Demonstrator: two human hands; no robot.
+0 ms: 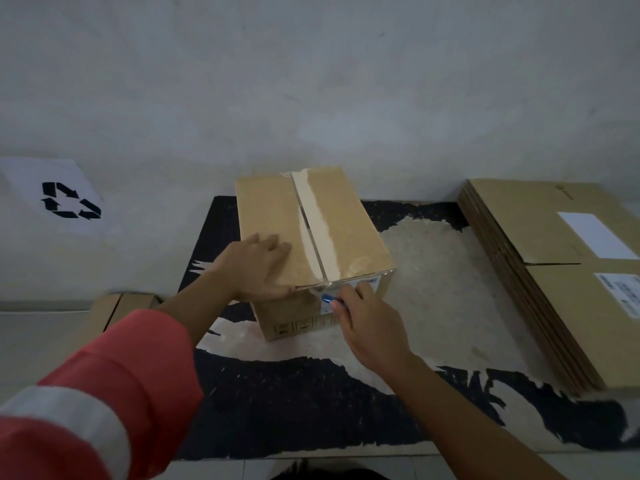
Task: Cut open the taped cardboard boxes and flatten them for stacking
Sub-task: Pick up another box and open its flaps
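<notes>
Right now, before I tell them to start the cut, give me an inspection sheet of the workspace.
Surface: worn black mat, its coating peeled off in pale patches.
Job's things: closed box in the middle of the mat, with tape along its top seam; blue cutter at the near end of the tape; stack of flat boxes on the right.
Clutter: piece of cardboard by the mat's left edge.
Grippers: left hand rests flat on the box top; right hand grips the cutter.
Cables: nothing seen.
Surroundings: pale wall behind; paper sheet with a recycling sign on the left.
</notes>
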